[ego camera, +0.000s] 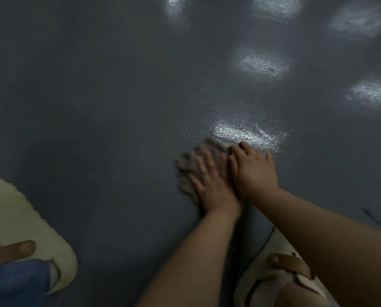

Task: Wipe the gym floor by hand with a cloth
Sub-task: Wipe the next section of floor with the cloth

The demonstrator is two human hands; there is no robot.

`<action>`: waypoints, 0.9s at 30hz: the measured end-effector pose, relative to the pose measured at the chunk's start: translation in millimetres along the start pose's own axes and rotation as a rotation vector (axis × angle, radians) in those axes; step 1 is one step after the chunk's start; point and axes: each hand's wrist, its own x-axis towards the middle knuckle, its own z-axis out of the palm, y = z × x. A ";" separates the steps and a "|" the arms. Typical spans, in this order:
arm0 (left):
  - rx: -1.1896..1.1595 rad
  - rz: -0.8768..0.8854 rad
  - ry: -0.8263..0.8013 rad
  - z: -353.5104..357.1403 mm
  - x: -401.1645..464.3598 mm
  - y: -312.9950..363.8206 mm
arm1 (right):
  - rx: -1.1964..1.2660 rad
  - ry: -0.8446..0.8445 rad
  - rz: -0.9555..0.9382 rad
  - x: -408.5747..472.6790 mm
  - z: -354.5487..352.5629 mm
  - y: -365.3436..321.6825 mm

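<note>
both hands pressed flat, fingers spread, on a crumpled grey cloth [186,171] on the dark gym floor [96,107]: left hand [209,185] beside right hand [252,171]. the glistening wet patch [247,131] ahead could make palms or sandals [280,273] slip.

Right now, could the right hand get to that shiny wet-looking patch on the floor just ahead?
Probably yes. The right hand lies flat with its fingertips already at the edge of the shiny patch, and nothing lies between them.
</note>
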 end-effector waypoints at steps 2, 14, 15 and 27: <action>0.176 0.285 -0.218 12.9 -11.3 28.6 | 0.041 0.022 0.013 -3.5 -3.4 7.6; 0.127 0.289 -0.375 -36.4 -43.4 -31.2 | 0.089 -0.067 -0.001 -58.3 -42.2 6.1; 0.063 0.258 -0.385 -46.4 -46.9 -27.0 | 0.103 -0.066 -0.010 -62.5 -48.5 5.2; -0.170 0.103 -0.105 -158.7 -115.9 -36.9 | 0.405 -0.025 0.028 -138.2 -107.3 -3.3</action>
